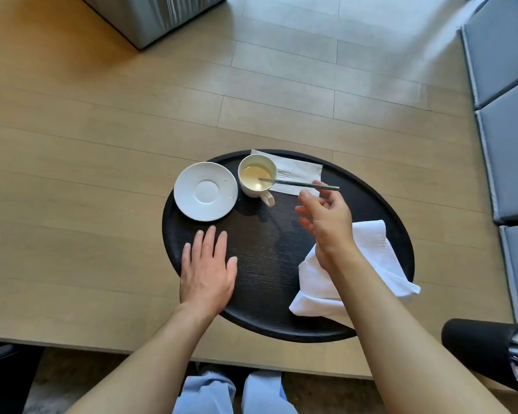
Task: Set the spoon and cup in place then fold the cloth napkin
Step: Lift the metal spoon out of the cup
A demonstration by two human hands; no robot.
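A white cup (257,174) holding pale liquid stands on the round black tray (371,198), its handle pointing toward me. A metal spoon (296,183) lies with its bowl in the cup; my right hand (326,219) pinches the handle's far end. An empty white saucer (205,191) sits just left of the cup. My left hand (207,270) rests flat, fingers spread, on the tray's left edge below the saucer. The rumpled white cloth napkin (371,258) lies on the tray's right side, partly under my right forearm and hanging over the rim.
A white paper napkin (296,170) lies flat behind the cup. The tray rests on a wooden table (102,144). Grey cushions (506,115) line the right side, a grey box (150,16) stands at the far left, and a black cylinder (476,339) sits at the near right.
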